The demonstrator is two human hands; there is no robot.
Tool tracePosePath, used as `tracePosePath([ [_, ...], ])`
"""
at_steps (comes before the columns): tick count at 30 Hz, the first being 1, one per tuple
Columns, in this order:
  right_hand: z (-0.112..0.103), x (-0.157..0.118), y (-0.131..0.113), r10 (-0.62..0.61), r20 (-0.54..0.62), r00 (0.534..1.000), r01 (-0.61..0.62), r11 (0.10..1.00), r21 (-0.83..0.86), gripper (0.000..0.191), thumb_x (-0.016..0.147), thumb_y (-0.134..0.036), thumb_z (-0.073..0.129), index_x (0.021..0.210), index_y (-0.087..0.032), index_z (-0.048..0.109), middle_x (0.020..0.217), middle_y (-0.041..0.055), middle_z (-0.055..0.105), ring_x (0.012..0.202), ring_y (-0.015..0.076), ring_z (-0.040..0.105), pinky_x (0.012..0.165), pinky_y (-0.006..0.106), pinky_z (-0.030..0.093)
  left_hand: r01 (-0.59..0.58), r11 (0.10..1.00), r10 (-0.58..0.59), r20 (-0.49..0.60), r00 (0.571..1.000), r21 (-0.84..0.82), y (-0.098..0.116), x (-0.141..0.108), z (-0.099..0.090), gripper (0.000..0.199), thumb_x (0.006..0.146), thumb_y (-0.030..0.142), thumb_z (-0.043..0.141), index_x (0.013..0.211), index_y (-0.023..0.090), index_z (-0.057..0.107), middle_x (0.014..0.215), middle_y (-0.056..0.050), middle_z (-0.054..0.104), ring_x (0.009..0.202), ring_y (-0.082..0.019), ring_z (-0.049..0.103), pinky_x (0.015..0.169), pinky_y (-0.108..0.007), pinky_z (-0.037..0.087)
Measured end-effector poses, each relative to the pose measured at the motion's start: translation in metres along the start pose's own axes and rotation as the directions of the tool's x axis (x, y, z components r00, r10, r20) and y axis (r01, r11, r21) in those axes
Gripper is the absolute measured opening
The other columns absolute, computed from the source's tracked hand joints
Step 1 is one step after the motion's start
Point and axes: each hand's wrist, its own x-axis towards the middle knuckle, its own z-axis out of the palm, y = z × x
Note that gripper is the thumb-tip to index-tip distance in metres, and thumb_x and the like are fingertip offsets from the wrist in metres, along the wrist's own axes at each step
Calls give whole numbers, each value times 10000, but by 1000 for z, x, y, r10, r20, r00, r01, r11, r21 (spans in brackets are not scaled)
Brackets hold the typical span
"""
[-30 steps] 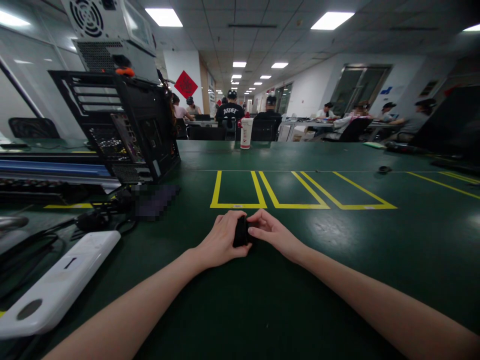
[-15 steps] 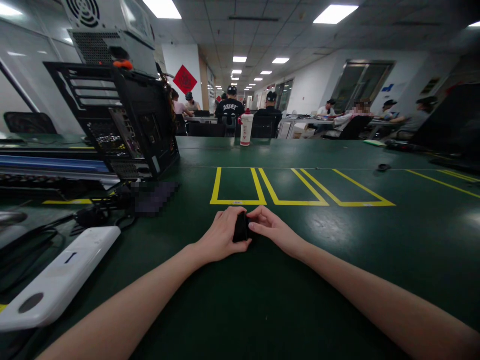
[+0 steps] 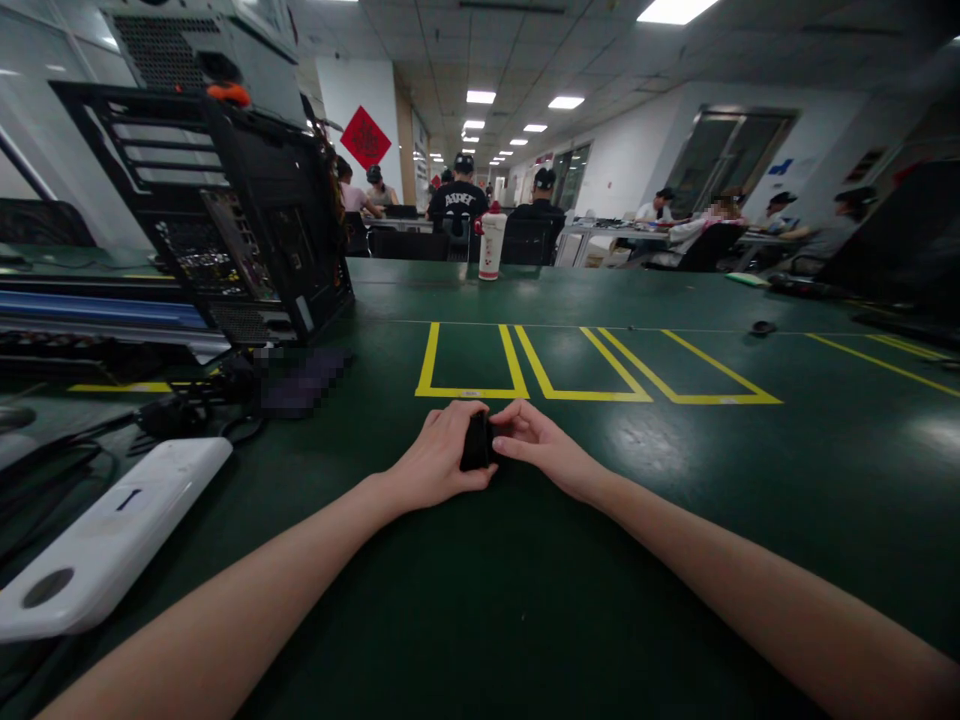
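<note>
Two bare hands meet around one small black object (image 3: 475, 445), the hub of the clock face used here. Toward half past eight, a long white device (image 3: 112, 525) lies on the green tabletop (image 3: 517, 610); near ten o'clock stands an open black computer case (image 3: 289, 255), well apart from the hands.

The left grip (image 3: 435, 458), just at nine o'clock, is bent around the object, fingers over its far edge and thumb along its near edge. The object sits between the two hands, above the middle of the near tabletop; whether it touches the surface cannot be told. It looks light enough for a single hand, and probably rigid, since its edges keep their line under the fingers. A smooth casing might slide a little, so the far and near edges seem the best places to hold — firmly, but without squeezing hard, in case it has thin walls. How fragile it really is cannot be judged.

In looks it is plain, dark and compact, with a fairly straight right edge; fingers cover much of it, and no marking can be made out.

The right grip (image 3: 553, 458), at three o'clock, has thumb and forefinger curved toward that right edge — whether they pinch anything is unclear. Between two and three o'clock, well beyond, lies a small dark ring-like piece (image 3: 763, 328).
</note>
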Motion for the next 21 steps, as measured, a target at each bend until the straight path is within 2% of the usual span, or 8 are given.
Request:
tracePosePath([
  [5,0,3,2,26,-44,999,-28,999,-47,283,727,-211,625,973,-211,485,991,23,532,978,161,524,912,384,398,-7,1000,7,-8,1000,2,0,0,1,569,709,312,601,1177,197,298,1099,-88,460,1009,-248,476,867,-414,360],
  [10,-1,1,2,8,26,1000,-7,999,-34,329,678,-144,655,936,-206,461,983,20,535,975,161,539,897,383,411,0,1000,0,-16,1000,3,-1,0,3,571,691,291,605,1168,188,309,1106,-92,458,1013,-253,472,869,-412,354],
  [15,1,-2,3,-22,30,999,22,1000,-7,361,649,-72,641,916,-209,441,960,10,528,909,149,572,836,361,449,-1,1000,1,-20,1000,4,-3,0,4,574,678,278,611,1160,185,312,1109,-90,451,1021,-251,459,875,-406,351],
  [21,-7,-2,0,1,-128,992,-6,999,-43,356,633,-97,659,883,-214,435,987,16,522,853,138,575,822,360,452,47,999,-47,0,999,-9,-3,-1,1,563,716,327,595,1173,192,294,1108,-93,454,1007,-251,466,863,-413,370],
])
